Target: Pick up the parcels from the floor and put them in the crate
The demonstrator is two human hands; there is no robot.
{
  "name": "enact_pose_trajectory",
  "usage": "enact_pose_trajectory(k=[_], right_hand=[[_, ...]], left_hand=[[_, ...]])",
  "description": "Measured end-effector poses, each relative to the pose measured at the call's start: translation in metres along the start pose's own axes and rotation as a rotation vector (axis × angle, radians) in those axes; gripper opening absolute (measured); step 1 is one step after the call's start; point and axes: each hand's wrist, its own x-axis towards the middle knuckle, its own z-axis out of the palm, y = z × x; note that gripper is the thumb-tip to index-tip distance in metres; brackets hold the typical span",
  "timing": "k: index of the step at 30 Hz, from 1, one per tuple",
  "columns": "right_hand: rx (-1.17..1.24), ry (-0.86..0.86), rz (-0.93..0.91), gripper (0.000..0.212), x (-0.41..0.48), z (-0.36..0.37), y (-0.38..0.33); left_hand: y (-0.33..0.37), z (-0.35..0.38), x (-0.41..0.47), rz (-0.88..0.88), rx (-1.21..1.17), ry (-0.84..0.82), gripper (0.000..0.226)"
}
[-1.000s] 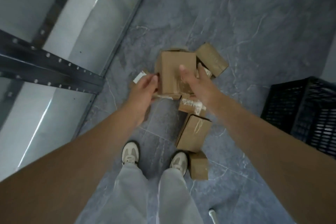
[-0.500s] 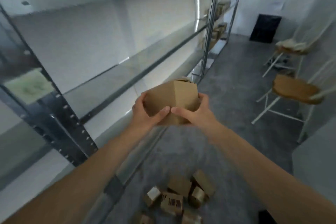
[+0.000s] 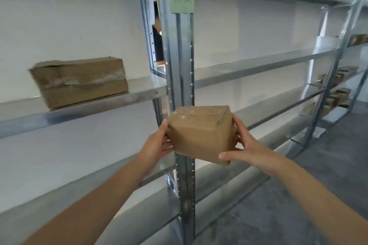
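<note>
I hold a brown cardboard parcel (image 3: 201, 133), taped along its top, between both hands at chest height, in front of a metal shelf post. My left hand (image 3: 157, 145) grips its left side. My right hand (image 3: 242, 145) grips the right side, with the thumb under the lower front corner. The crate and the parcels on the floor are out of view.
Grey metal shelving (image 3: 181, 77) fills the view ahead. A long taped cardboard box (image 3: 79, 81) lies on the left shelf. More small boxes (image 3: 336, 89) sit on far right shelves. Part of a person (image 3: 158, 36) shows behind the post. Grey floor (image 3: 298, 205) lies lower right.
I lifted the parcel off the floor pile with both hands and raised my head; the view swung from the floor and crate to the shelving.
</note>
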Motion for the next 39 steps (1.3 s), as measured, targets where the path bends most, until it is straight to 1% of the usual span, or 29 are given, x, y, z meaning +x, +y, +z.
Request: enact_pose_trajectory(k=[3, 5, 6, 7, 9, 10, 11, 12, 15, 17, 19, 21, 22, 24, 25, 26, 29, 32, 36, 39], right_hand=[[-0.091, -0.169, 0.015, 0.124, 0.013, 0.066, -0.014], [-0.127, -0.297, 0.044, 0.126, 0.02, 0.116, -0.016], [-0.097, -0.377, 0.069, 0.126, 0.023, 0.142, -0.017], [-0.017, -0.468, 0.107, 0.125, 0.027, 0.169, -0.02], [0.219, -0.629, 0.214, 0.122, 0.033, 0.226, -0.029], [0.323, -0.678, 0.269, 0.12, 0.035, 0.257, -0.036], [0.378, -0.706, 0.312, 0.119, 0.039, 0.288, -0.042], [0.381, -0.726, 0.333, 0.117, 0.042, 0.319, -0.049], [0.266, -0.822, 0.379, 0.115, 0.041, 0.416, -0.071], [0.223, -0.909, 0.412, 0.108, 0.029, 0.474, -0.083], [0.24, -0.966, 0.418, 0.093, 0.014, 0.523, -0.093], [0.264, -0.978, 0.411, 0.083, 0.001, 0.566, -0.1], [0.261, -0.953, 0.405, 0.073, -0.004, 0.585, -0.103], [0.22, -0.92, 0.368, 0.047, -0.014, 0.622, -0.109], [0.175, -0.933, 0.334, 0.038, -0.019, 0.64, -0.111], [0.13, -0.954, 0.298, 0.033, -0.022, 0.657, -0.112], [0.062, -1.02, 0.246, 0.035, -0.028, 0.709, -0.117], [0.03, -1.103, 0.214, 0.039, -0.03, 0.765, -0.119], [-0.045, -1.247, 0.153, 0.046, -0.031, 0.842, -0.11], [-0.116, -1.325, 0.132, 0.052, -0.028, 0.896, -0.094]], left_hand=[[-0.022, -0.067, -0.045, 0.026, -0.073, 0.157, 0.091], [-0.046, -0.116, -0.083, -0.017, -0.142, 0.274, 0.069], [-0.058, -0.14, -0.105, -0.038, -0.164, 0.316, 0.059], [-0.068, -0.165, -0.129, -0.05, -0.173, 0.354, 0.053], [-0.081, -0.212, -0.182, -0.067, -0.174, 0.432, 0.049], [-0.086, -0.234, -0.209, -0.068, -0.174, 0.473, 0.044], [-0.089, -0.255, -0.237, -0.065, -0.178, 0.512, 0.039], [-0.091, -0.274, -0.264, -0.065, -0.179, 0.553, 0.037], [-0.095, -0.321, -0.341, -0.074, -0.137, 0.651, 0.047], [-0.099, -0.346, -0.388, -0.079, -0.058, 0.721, 0.039], [-0.106, -0.369, -0.427, -0.068, -0.02, 0.794, 0.03], [-0.114, -0.388, -0.462, -0.058, -0.014, 0.856, 0.032], [-0.118, -0.397, -0.477, -0.06, -0.007, 0.891, 0.034], [-0.126, -0.411, -0.507, -0.069, -0.011, 0.967, 0.037], [-0.131, -0.417, -0.519, -0.083, -0.018, 1.01, 0.038], [-0.137, -0.424, -0.531, -0.105, -0.017, 1.059, 0.039], [-0.156, -0.444, -0.563, -0.152, -0.033, 1.182, 0.038], [-0.173, -0.465, -0.588, -0.183, -0.117, 1.268, 0.041], [-0.211, -0.494, -0.608, -0.23, -0.278, 1.491, 0.047], [-0.242, -0.505, -0.605, -0.33, -0.398, 1.653, 0.034]])
